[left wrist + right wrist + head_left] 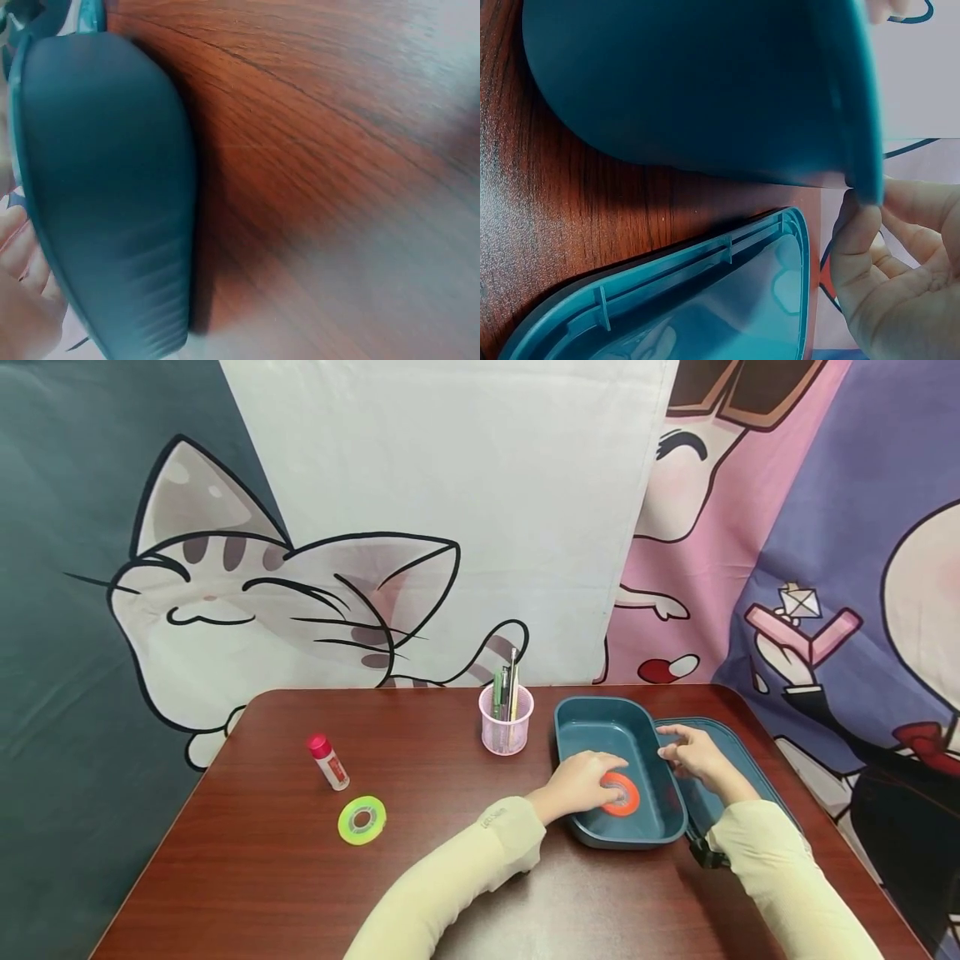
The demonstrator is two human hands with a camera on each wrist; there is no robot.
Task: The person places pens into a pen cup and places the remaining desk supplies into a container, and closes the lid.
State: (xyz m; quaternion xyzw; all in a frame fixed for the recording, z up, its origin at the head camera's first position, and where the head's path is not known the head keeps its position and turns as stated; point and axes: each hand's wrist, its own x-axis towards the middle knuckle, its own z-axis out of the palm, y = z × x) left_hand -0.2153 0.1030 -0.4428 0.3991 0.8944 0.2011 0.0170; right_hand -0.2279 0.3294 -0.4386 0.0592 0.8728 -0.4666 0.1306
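A deep teal box (651, 793) stands on the table, and its long sides run away from me. My left hand (581, 783) reaches over its left rim, fingers loosely spread. Inside the box is a roll of orange tape (628, 800), right by the left thumb, which overlaps its edge in the head view. My right hand (697, 758) pinches the box's right rim between thumb and fingers; the right wrist view shows that hand (907, 259) at the rim. In the left wrist view, part of the left hand (26, 300) shows beyond the box wall (112, 172).
Beside the box, under the right forearm, lies a teal lid (723, 739). A pink cup (506, 735) with several pens stands left of the box. Further left are a glue stick (330, 764) and a roll of yellow-green tape (348, 831). A printed curtain hangs behind the table.
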